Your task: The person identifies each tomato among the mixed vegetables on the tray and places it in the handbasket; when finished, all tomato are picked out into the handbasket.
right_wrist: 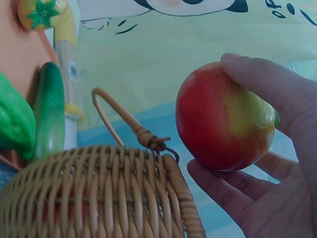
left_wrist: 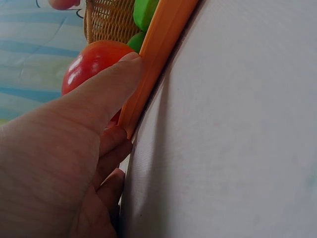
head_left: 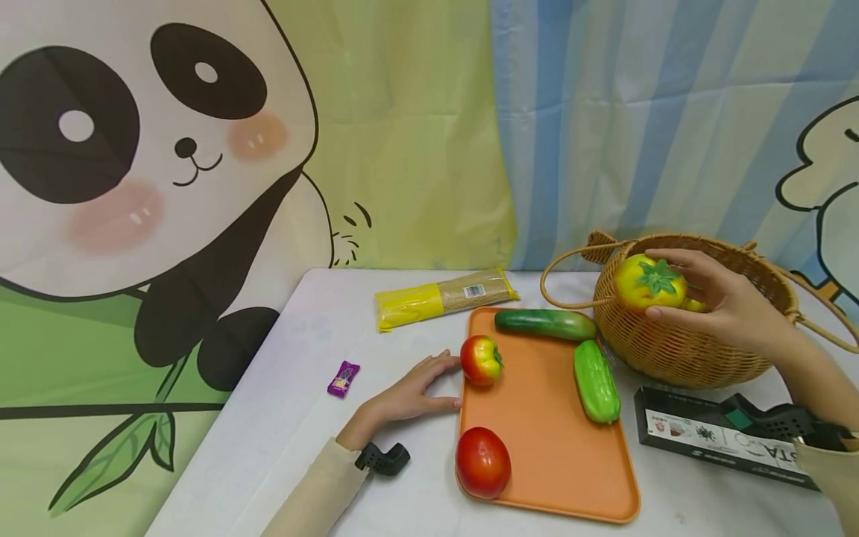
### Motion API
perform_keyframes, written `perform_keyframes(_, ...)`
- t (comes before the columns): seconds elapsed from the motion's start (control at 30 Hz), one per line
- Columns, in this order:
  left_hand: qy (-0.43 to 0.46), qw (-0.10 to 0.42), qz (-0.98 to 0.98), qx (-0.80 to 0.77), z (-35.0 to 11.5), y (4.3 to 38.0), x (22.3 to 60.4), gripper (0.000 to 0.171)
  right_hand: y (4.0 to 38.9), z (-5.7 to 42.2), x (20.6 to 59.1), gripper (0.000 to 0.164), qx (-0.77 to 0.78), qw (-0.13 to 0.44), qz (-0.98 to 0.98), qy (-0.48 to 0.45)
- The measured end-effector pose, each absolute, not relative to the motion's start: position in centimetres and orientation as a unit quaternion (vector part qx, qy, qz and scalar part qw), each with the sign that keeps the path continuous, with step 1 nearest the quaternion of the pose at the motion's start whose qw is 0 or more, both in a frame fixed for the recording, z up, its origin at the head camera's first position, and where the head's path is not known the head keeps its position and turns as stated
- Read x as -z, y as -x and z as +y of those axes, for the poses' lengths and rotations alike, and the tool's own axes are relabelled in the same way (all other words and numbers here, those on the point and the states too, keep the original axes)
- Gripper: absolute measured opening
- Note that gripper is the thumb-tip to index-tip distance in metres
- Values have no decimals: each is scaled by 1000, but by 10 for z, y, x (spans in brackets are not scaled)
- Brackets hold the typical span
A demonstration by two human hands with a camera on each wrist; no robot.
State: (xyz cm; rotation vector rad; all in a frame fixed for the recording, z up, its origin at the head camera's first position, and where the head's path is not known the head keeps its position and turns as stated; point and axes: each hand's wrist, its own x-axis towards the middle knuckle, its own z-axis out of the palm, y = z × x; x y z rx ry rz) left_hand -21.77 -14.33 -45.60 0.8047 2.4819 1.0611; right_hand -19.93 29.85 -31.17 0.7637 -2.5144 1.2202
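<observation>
My right hand (head_left: 734, 306) holds a yellow-and-red tomato (head_left: 646, 283) with a green star-shaped calyx over the near left rim of the wicker basket (head_left: 678, 350). In the right wrist view, the thumb lies on top of the tomato (right_wrist: 223, 119) and the fingers are beneath it. My left hand (head_left: 409, 391) rests at the left edge of an orange tray (head_left: 537, 447), fingertips and thumb at the rim. Just beyond those fingertips, a similar red-and-yellow tomato (head_left: 480, 360) sits on the tray. A larger red tomato (head_left: 483, 462) occupies its front left corner.
A cucumber (head_left: 545, 324) lies along the tray's back edge, with a light green gourd-like vegetable (head_left: 596, 382) on its right. Behind the tray is a yellow noodle packet (head_left: 439, 298). A purple wrapped sweet (head_left: 344, 379) lies left; a black box (head_left: 718, 440) sits before the basket.
</observation>
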Motion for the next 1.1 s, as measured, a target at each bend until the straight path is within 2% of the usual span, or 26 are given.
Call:
perform_keyframes(0.63,-279,159,873,-366,-144,216,458,73,227,324,319,73,-419,124,-880,-184)
perform_keyframes(1.1,-286,160,875,-357,-142,218,455,74,246,344,326,68,-384,86,-906,-158)
